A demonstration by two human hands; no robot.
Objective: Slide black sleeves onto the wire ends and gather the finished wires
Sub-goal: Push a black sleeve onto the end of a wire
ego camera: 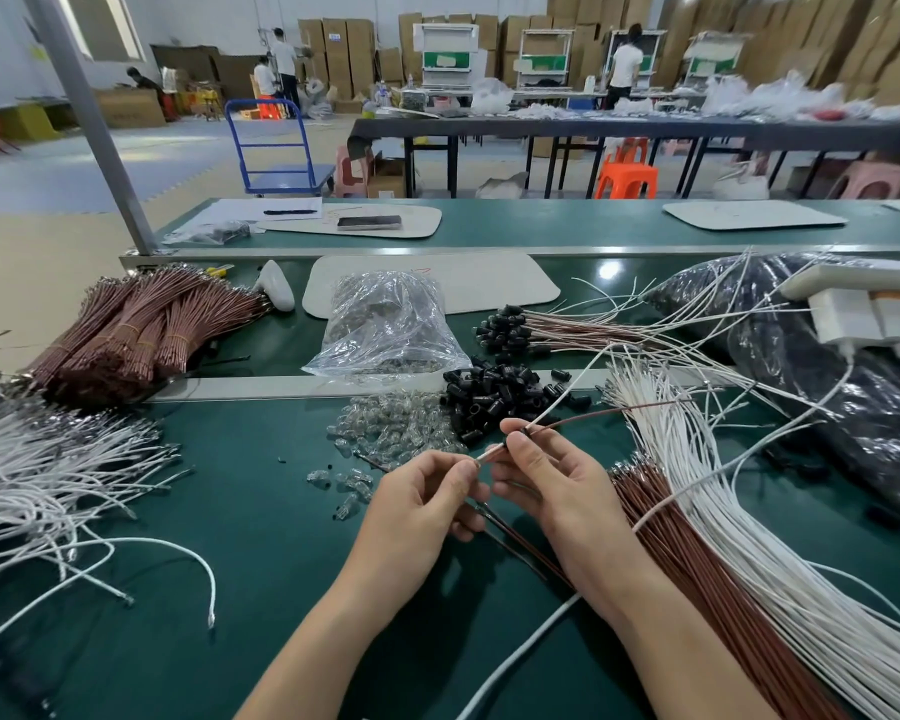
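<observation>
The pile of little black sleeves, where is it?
In the head view, the pile of black sleeves lies on the green table just beyond the hands, right of the heap of clear bulbs and left of the white wires.

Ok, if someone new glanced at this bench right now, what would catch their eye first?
Probably the two hands at centre: the left hand and right hand pinch a white wire and a brown wire end to end. Just behind them lies a heap of black sleeves beside clear glass bulbs. Long brown and white wires fan out at right, and banded brown bundles lie at far left.
</observation>
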